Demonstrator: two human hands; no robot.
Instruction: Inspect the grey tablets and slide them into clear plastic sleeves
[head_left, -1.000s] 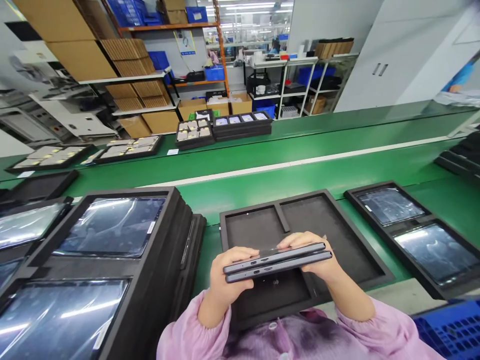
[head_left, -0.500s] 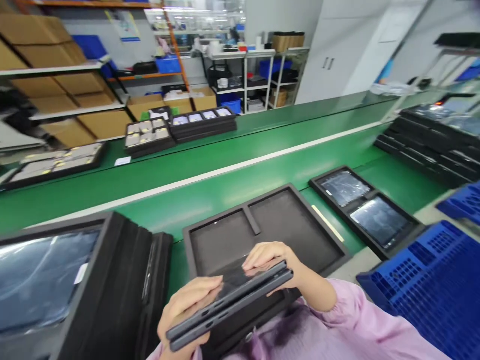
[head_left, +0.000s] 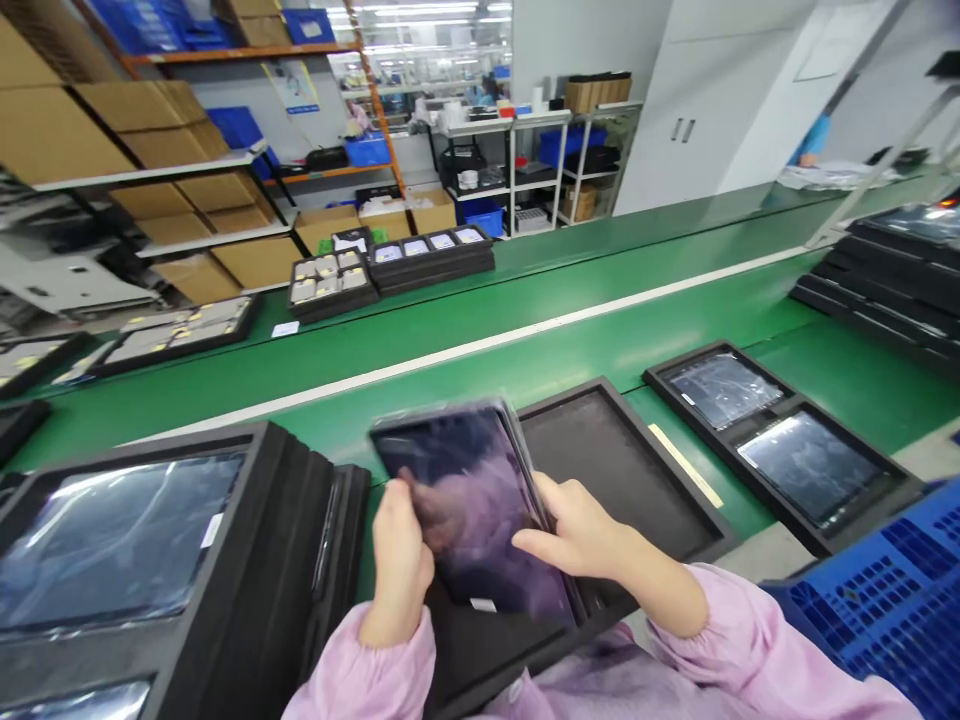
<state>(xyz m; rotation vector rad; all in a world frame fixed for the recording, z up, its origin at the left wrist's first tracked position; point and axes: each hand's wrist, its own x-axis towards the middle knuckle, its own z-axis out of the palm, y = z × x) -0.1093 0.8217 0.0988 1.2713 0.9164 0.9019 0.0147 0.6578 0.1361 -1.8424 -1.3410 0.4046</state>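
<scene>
Between my hands is a tablet point(head_left: 480, 520) with a dark, glossy screen tilted up toward me, a small white label near its lower edge. A second edge shows along its right side. My left hand point(head_left: 401, 550) grips the left edge, its fingers partly hidden. On the right edge, my right hand point(head_left: 581, 530) is closed, with the thumb over the screen. Below the tablet lies a black foam tray point(head_left: 622, 470); the tablet hides much of its left part.
At left stands a stack of black foam trays point(head_left: 259, 540) holding film-covered tablets. Another tray point(head_left: 780, 410) with two tablets lies at right, beside a blue plastic crate point(head_left: 885, 600). More trays point(head_left: 885, 290) are piled farther right. Trays of small parts point(head_left: 330, 285) line the green bench point(head_left: 540, 350).
The tablets, seen edge-on as a pair before, have turned so that one screen faces me. Both hands have shifted to the side edges. The view has moved slightly left.
</scene>
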